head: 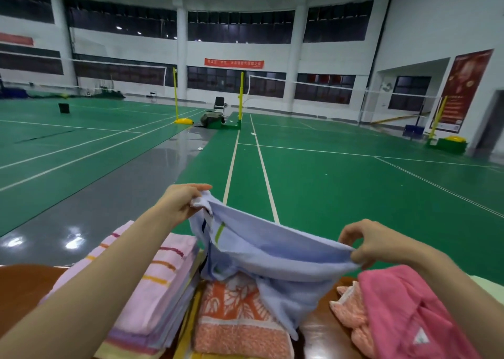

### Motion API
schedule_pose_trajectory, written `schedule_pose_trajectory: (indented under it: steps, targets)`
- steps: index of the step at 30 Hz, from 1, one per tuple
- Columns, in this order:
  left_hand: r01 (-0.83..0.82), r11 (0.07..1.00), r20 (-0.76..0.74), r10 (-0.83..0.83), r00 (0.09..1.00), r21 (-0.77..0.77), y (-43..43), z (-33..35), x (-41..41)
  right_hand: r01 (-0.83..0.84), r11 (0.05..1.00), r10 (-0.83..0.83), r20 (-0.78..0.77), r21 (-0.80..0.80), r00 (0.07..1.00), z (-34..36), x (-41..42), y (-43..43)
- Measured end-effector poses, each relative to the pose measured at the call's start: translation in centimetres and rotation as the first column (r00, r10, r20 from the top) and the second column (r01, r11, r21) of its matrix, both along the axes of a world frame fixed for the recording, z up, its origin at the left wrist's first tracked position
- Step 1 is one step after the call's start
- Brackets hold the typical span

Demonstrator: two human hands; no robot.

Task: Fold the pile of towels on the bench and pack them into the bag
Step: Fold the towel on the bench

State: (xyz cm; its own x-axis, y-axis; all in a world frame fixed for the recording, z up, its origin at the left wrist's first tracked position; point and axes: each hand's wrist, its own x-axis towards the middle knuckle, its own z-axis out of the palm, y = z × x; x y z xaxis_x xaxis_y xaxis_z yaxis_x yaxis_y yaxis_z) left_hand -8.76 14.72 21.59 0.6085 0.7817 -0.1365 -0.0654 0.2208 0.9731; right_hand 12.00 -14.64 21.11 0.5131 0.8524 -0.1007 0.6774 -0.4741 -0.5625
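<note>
A light blue towel (275, 260) hangs spread between my two hands above the bench. My left hand (181, 201) pinches its upper left corner, raised higher. My right hand (368, 245) pinches the right corner, lower. Under the towel lies an orange leaf-patterned towel (234, 315). A folded stack topped by a pink striped towel (152, 282) sits at the left under my forearm. At the right lie a bright pink towel (403, 312) and a peach towel (349, 317), both unfolded. No bag is in view.
The brown wooden bench (24, 285) runs along the bottom edge. Beyond it stretches a green badminton court (327, 184) with white lines, a grey aisle (114, 200), yellow net posts (176, 99) and a black chair (219, 105) far off.
</note>
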Motion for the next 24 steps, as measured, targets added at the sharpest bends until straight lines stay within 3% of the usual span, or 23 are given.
schedule_pose_trajectory:
  steps: [2, 4, 7, 10, 14, 19, 24]
  targets:
    - [0.095, 0.987, -0.114, -0.080, 0.990, 0.127, 0.6, -0.1, -0.3, -0.084, 0.996, 0.086, -0.082, 0.023, 0.993, 0.6, -0.1, -0.4]
    - [0.178, 0.963, -0.210, -0.135, 0.968, 0.202, 1.2, 0.3, -0.8, -0.191, 0.971, 0.208, -0.109, 0.144, 0.972, 1.3, -0.6, -0.7]
    - [0.228, 0.936, -0.316, -0.138, 0.939, 0.268, 2.1, 1.0, -1.3, -0.351, 0.918, 0.356, 0.009, 0.185, 0.934, 2.4, -1.3, -0.8]
    - [0.231, 0.912, -0.388, -0.088, 0.917, 0.339, 2.5, 1.3, -1.6, -0.336, 0.940, 0.340, 0.181, -0.054, 0.923, 3.3, -1.8, 0.1]
    - [0.281, 0.847, -0.473, -0.040, 0.880, 0.451, 1.9, 1.9, -1.3, -0.269, 0.899, 0.384, 0.326, -0.346, 0.864, 3.7, -2.1, 0.7]
    - [0.181, 0.799, -0.391, 0.073, 0.917, 0.573, 2.2, 2.5, -1.1, -0.216, 0.909, 0.341, 0.335, -0.357, 0.878, 4.1, -2.3, 0.0]
    - [0.179, 0.926, -0.216, -0.110, 0.970, 0.331, 2.4, 3.4, -1.9, -0.204, 0.968, 0.239, 0.298, -0.143, 0.924, 4.9, -1.1, -2.1]
